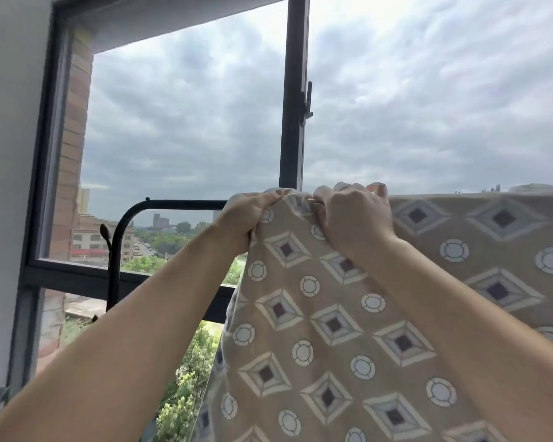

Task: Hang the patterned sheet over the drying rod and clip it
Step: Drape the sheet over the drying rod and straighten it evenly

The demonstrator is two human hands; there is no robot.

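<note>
The patterned sheet [348, 330], beige with diamonds and circles, hangs over the black drying rod [179, 205] and spreads down and to the right. Only the rod's left end shows; the rest is under the cloth. My left hand [243, 218] grips the sheet's top left edge at the rod. Just to its right, my right hand [355, 218] pinches the top fold, and a small pale piece that may be a clip peeks above its fingers. I cannot tell what that piece is.
A dark-framed window [292, 90] stands behind the rack, with a handle [307, 103] on its middle post. The rack's curved upright [114, 266] drops at the left. A white wall [7, 154] is at the far left.
</note>
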